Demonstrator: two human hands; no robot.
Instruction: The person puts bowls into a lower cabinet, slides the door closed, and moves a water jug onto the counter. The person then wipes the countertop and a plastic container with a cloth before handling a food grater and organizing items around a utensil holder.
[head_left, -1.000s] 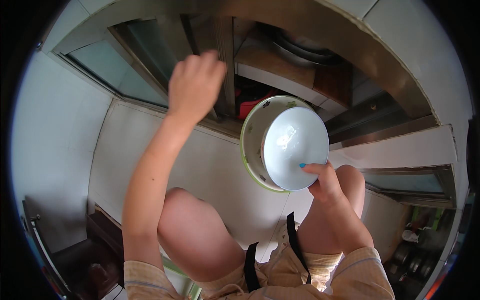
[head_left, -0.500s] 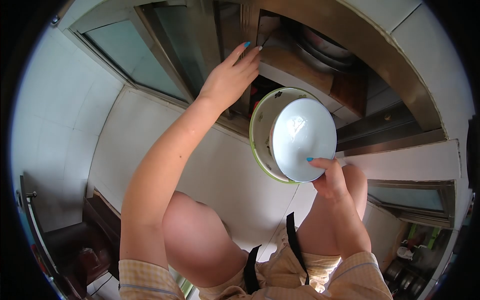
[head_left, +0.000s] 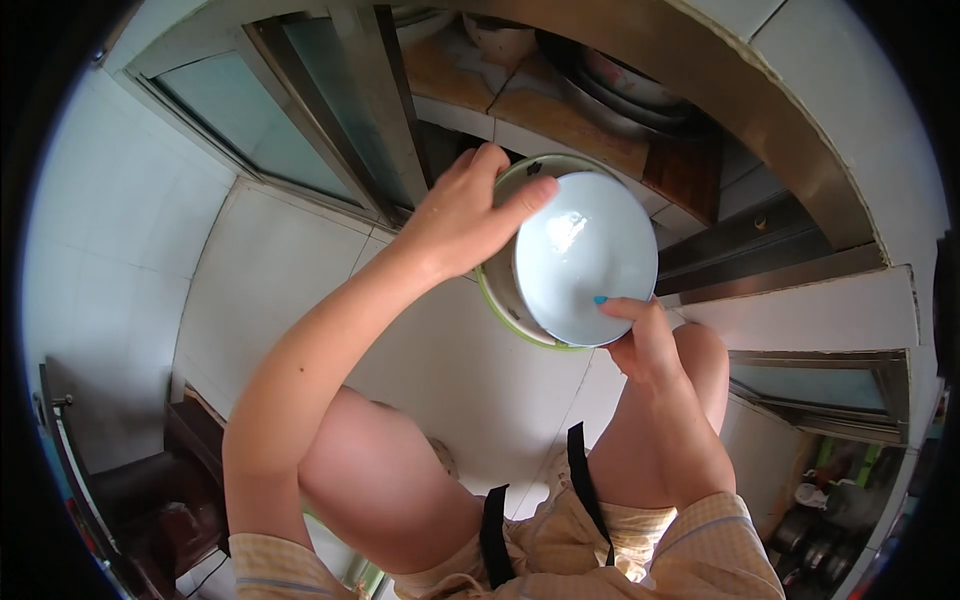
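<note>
Two nested vessels are in hand. The larger white round bowl with a green rim and dark flower motifs [head_left: 497, 288], taken here as the reference point, is tilted towards the wearer, above the pale tiled floor [head_left: 290, 275]. The smaller glossy pale blue-white round bowl [head_left: 588, 262] lies partly inside it, set towards its right side, hollow facing the wearer.

Right hand [head_left: 640, 335]: closed on the smaller bowl at the lower right of the larger bowl, thumb with blue nail pressed inside the smaller one, fingers beneath. Left hand [head_left: 472, 208]: at the upper left rim of the larger bowl, fingers curled, thumb extended to the smaller bowl's edge; whether it grips cannot be determined.

Beyond the larger bowl: a brown-topped shelf [head_left: 570, 122] bearing a dark round metal-looking pan [head_left: 615, 112]. Left of the larger bowl: a metal-framed sliding door with greenish glass [head_left: 250, 125].
</note>
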